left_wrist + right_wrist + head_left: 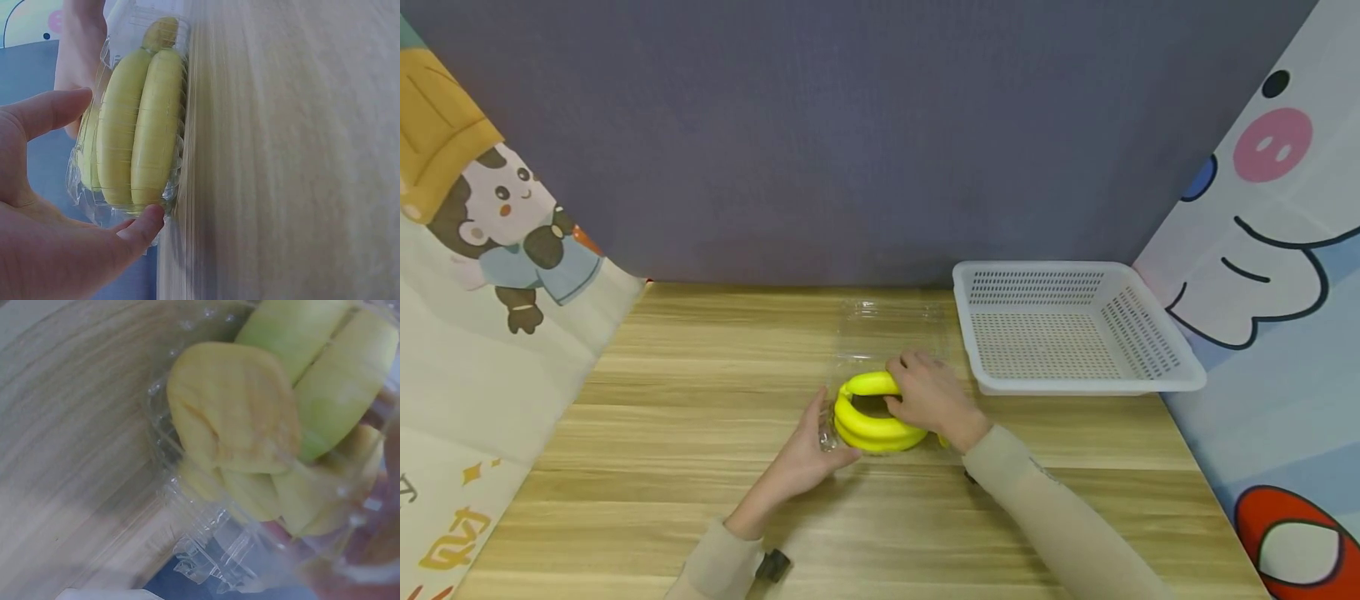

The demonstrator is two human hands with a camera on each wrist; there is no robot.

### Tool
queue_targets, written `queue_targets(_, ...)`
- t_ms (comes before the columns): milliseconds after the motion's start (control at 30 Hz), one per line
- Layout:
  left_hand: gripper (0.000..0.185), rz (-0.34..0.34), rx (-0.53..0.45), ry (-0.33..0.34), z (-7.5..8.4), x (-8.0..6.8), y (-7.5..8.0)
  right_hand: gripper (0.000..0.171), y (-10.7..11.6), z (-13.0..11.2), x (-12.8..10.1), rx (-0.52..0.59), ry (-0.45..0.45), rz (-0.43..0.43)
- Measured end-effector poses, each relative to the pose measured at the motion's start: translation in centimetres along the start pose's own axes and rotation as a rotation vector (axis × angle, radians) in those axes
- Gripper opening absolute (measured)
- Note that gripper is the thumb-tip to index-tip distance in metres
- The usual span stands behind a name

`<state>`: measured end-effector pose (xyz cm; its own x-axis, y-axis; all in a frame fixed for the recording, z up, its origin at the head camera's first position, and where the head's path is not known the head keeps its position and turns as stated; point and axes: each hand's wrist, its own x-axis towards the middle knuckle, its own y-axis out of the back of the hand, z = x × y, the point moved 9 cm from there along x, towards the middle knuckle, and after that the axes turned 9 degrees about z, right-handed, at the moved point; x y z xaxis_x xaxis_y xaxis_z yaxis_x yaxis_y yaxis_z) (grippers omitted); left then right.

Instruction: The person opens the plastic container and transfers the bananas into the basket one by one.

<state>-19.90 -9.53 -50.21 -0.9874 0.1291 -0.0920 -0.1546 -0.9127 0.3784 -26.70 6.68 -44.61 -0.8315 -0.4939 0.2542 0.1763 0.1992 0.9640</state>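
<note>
A bunch of yellow bananas sits in a clear plastic clamshell box, its lid folded back flat on the table. My left hand holds the left end of the box, thumb at the front and fingers at the outer side. The left wrist view shows two bananas side by side behind the clear wall. My right hand grips the far banana of the bunch, its fingers curled over it. Up close in the right wrist view, the brownish stem end shows through the plastic.
A white perforated basket stands at the back right of the wood-grain table. A dark grey panel rises behind, with cartoon-printed panels on both sides. A small black object lies by the left sleeve.
</note>
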Motion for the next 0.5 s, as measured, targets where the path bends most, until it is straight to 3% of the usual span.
queue_targets(500, 0.115, 0.005, 0.009, 0.001, -0.07, 0.02, 0.04, 0.043, -0.61, 0.03, 0.41, -0.029, 0.025, -0.005)
